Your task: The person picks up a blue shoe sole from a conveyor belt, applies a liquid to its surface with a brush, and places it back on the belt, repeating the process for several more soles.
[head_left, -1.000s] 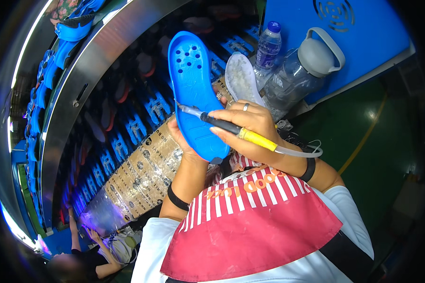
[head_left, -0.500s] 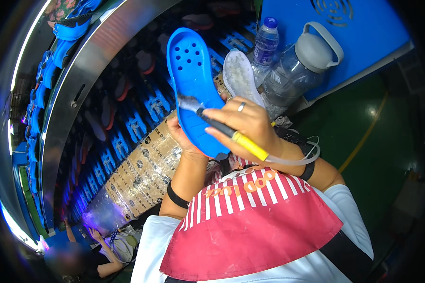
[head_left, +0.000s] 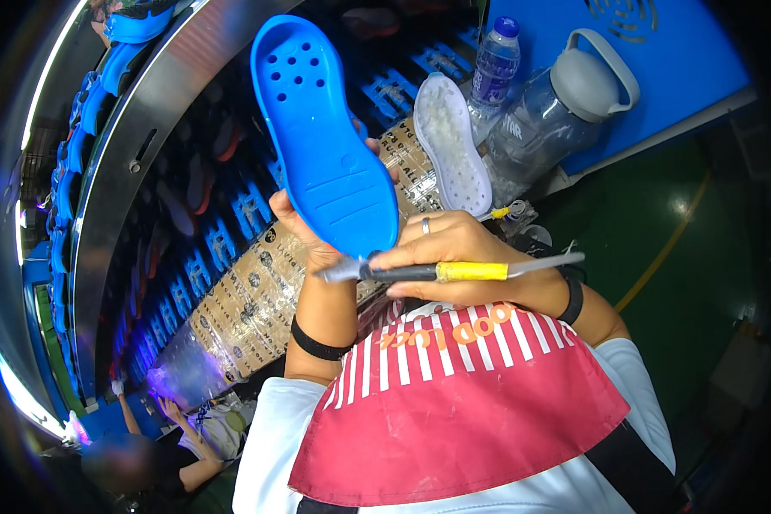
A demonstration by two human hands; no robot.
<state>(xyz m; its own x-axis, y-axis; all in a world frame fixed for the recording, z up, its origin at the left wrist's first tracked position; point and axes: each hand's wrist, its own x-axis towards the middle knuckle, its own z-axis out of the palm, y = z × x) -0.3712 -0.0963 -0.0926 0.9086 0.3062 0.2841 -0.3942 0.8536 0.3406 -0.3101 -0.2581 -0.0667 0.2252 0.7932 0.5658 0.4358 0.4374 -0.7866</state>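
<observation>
1 red apron point(head_left: 458, 428), white stripes across its upper part, nearest the body. 2 black bands point(head_left: 319, 343), 1 on each forearm. Right hand point(head_left: 467, 240), ring worn: fingers narrowed round the black part of a brush point(head_left: 420, 272), its yellow section and a pale tube point(head_left: 546, 262) running back toward the wrist. Brush head blurred, pointing left across the left wrist, just beside the near end of the blue shoe piece point(head_left: 330, 158); cannot tell whether they touch.

Left hand point(head_left: 317, 244): fingers closed on the blue shoe piece, thumb at its left edge, fingertips showing past its right edge. Piece held slantwise, near end toward the apron, far end away and left. Several round holes at the far end, a few grooves across the near half.

Behind: cardboard point(head_left: 248, 295) under clear film, running down-left. Past the right hand: pale shoe-shaped piece point(head_left: 452, 141) with whitish granules. Farther: bottle point(head_left: 494, 67), blue cap, purple label; clear jug point(head_left: 540, 128), grey lid; blue surface point(head_left: 690, 94). Green floor point(head_left: 651, 214), right. Left: curved metal rim point(head_left: 116, 184). Lower left: co-worker's hand point(head_left: 173, 411) by the cardboard's far end.
</observation>
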